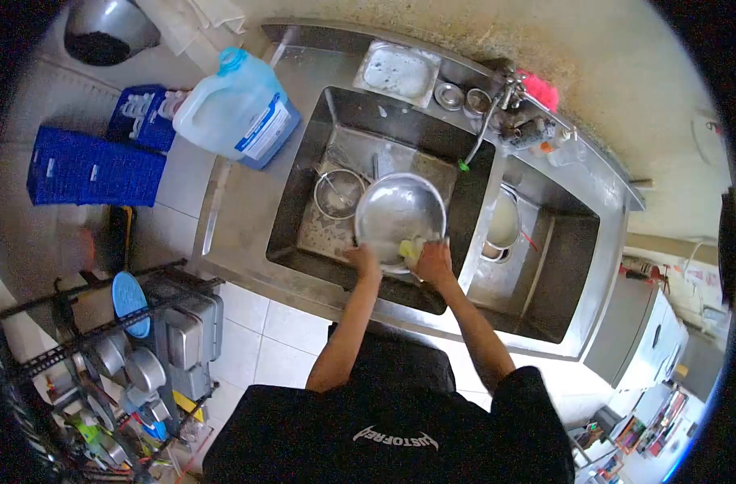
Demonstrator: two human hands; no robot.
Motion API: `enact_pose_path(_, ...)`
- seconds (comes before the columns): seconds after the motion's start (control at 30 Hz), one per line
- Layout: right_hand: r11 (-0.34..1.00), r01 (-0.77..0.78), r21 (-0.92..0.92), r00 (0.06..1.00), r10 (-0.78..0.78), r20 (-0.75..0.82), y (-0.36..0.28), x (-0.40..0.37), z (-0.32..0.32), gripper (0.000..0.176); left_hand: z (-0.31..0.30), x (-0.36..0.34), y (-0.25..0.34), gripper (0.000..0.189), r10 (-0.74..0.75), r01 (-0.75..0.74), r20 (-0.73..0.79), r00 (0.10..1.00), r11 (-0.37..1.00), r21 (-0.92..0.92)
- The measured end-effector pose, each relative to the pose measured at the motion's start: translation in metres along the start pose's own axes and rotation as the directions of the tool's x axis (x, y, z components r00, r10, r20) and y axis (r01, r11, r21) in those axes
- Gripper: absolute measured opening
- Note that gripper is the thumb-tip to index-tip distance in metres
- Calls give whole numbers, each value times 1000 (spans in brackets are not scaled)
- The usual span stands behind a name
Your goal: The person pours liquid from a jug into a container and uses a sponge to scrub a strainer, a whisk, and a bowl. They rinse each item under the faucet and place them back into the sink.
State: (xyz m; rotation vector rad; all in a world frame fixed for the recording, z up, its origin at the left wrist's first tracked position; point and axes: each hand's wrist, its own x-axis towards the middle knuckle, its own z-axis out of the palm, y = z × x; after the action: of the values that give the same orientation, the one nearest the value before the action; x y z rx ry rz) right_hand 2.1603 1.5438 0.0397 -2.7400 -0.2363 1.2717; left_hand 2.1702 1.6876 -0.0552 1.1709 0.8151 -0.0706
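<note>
A shiny metal bowl (400,211) is tilted over the large sink basin (303,173), its inside facing up. My left hand (364,260) grips its near left rim, the fingers partly blurred. At the near right rim, my right hand (433,260) is closed on a yellow-green sponge (410,249), which presses against the bowl. Left of the bowl, a round strainer or small pan (339,194) lies on the basin floor with a utensil in it.
A large blue-and-white jug (240,110) stands on the left counter. The faucet (509,93) rises behind the basins. More pots (503,222) sit in the right basin (568,270). Blue crates (93,169) and a dish rack (77,345) holding pans are at left.
</note>
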Motion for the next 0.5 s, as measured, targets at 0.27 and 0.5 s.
enact_pose_path(0.27,988,73,-133,945,-111,-307,98,-4,0,41,69,-69,44,48,471,-524,233,851,782,337)
enact_pose_path(0.5,992,104,64,607,-12,-795,120,72,33,52,107,-122,32,50,-6,-10,110,994,989,144)
